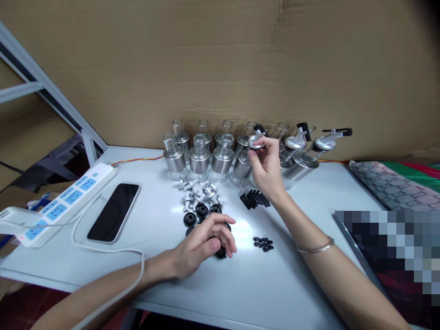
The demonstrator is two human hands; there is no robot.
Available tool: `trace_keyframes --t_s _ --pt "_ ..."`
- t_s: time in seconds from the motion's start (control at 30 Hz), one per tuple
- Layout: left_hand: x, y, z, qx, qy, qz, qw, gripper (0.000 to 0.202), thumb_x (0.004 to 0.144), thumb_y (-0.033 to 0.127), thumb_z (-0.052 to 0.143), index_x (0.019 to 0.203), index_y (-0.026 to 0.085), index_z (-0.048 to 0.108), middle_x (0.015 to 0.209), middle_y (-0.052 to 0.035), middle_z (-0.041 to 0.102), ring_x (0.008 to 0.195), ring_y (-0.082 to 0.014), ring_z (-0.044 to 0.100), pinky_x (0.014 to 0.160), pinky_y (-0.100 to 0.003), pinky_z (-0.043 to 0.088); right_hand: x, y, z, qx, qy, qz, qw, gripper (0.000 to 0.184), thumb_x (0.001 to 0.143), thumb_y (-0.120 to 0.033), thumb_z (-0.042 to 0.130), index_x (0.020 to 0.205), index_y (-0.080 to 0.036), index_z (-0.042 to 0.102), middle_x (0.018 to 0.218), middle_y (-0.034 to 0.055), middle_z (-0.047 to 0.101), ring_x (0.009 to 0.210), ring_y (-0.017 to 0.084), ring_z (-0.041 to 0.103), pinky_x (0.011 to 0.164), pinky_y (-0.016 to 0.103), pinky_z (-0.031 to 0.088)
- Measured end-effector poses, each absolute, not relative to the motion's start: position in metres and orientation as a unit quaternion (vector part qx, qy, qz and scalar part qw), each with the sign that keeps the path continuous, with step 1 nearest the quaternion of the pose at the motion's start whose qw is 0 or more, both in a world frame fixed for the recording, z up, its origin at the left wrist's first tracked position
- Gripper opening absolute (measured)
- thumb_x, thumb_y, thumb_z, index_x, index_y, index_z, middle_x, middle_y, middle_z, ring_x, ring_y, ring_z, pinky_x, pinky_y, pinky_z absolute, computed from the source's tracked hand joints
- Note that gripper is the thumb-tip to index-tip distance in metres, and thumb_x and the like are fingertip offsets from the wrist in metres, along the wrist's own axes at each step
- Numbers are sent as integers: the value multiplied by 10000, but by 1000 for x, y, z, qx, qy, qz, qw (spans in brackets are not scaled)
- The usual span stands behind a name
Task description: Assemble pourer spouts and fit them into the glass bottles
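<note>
My right hand (270,167) pinches a silver pourer cap (254,142) with a black lever, at the mouth of a bottle in the front row. Whether the cap is fully seated is hidden by my fingers. My left hand (206,240) hovers low over the black round stoppers (202,210), its fingers loosely bent and apart, with nothing seen in them. Silver metal cap pieces (199,192) lie in a pile behind the stoppers. To the right are a row of black levers (254,199) and a cluster of small black plugs (263,244).
Steel-banded glass bottles (199,160) stand in two rows at the back, two at right with pourer caps (325,143). At left lie a phone (114,213), a power strip (65,204) and a white cable (120,249) crossing my left forearm. A cardboard wall (172,68) rises behind.
</note>
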State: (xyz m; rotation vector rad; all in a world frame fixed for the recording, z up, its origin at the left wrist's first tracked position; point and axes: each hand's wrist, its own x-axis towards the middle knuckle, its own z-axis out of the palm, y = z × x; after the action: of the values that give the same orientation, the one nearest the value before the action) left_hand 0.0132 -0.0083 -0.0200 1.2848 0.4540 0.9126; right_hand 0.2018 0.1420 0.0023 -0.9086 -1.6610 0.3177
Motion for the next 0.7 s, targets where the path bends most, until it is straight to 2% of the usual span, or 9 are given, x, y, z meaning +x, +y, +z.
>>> trace_keyframes --t_s 0.13,0.23,0.3,0.4,0.43,0.53,0.7 --pt "14 -9 -20 574 213 405 679 472 932 544 444 1209 162 438 881 -61 599 773 -168 584 743 -317 445 197 126 17 -407 -688 23 600 146 870 -209 506 1009 -243 474 1239 128 447 1239 279 439 986 494 396" --pt "15 -10 -19 565 233 407 679 452 942 538 423 1185 157 452 858 -57 599 757 -165 582 732 -314 448 195 109 30 -388 -689 -71 607 114 854 -186 526 950 -248 520 1113 112 512 1095 277 522 930 486 428" --pt "16 -10 -19 565 243 407 675 443 944 533 423 1173 155 460 846 -53 599 752 -164 582 726 -312 449 195 99 36 -359 -773 -30 522 106 863 -165 498 931 -236 538 928 76 572 904 241 583 809 416 477" --pt "17 -10 -17 570 256 403 669 440 943 534 423 1165 156 464 843 -52 602 754 -167 586 733 -318 451 194 92 34 -376 -889 110 238 135 887 -141 476 953 -192 582 888 72 629 760 200 611 699 331 481" --pt "17 -10 -17 571 260 401 668 442 940 537 426 1161 157 464 842 -52 603 753 -168 587 735 -320 452 193 91 31 -388 -896 133 171 127 880 -132 498 930 -177 606 905 84 645 750 200 622 686 320 478" --pt "17 -10 -15 564 265 401 672 449 930 551 437 1145 158 465 832 -49 602 746 -170 587 731 -323 453 192 92 21 -401 -898 152 96 104 848 -115 568 826 -157 660 859 99 678 738 218 650 663 306 469" --pt "17 -10 -16 557 269 400 676 448 925 554 446 1133 158 466 829 -46 601 742 -169 587 727 -322 451 192 95 14 -401 -899 171 51 126 860 -131 581 872 -137 706 888 124 698 760 234 665 668 303 465"
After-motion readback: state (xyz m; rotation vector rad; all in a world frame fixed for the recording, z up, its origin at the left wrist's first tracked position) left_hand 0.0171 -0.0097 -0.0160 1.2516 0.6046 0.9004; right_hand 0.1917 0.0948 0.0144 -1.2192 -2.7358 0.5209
